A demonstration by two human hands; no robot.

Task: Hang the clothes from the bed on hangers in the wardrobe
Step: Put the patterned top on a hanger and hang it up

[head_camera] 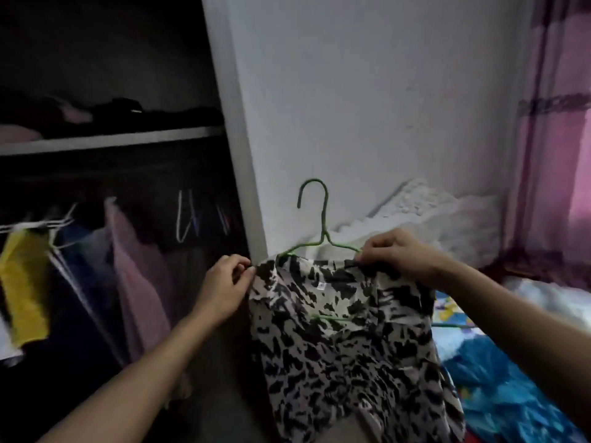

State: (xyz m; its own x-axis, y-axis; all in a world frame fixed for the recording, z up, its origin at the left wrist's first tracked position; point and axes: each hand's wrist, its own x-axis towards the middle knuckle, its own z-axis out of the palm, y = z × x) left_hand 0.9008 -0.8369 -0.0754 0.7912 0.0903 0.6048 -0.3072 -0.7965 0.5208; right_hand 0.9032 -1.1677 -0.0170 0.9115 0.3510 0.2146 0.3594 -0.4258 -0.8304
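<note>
Both hands hold a patterned top on a green hanger.
The left hand [224,286] pinches the left shoulder of the top [345,346]. The right hand [399,254] pinches the right shoulder, at the end of the hanger's [323,219] arm. The hook rises between and above the two grips, and the top hangs down below them. Left of the left grip is the open wardrobe [112,139], with a yellow garment [24,282] and a pink garment [137,282] hanging inside. Right of and below the right grip lies the bed [499,394].
</note>
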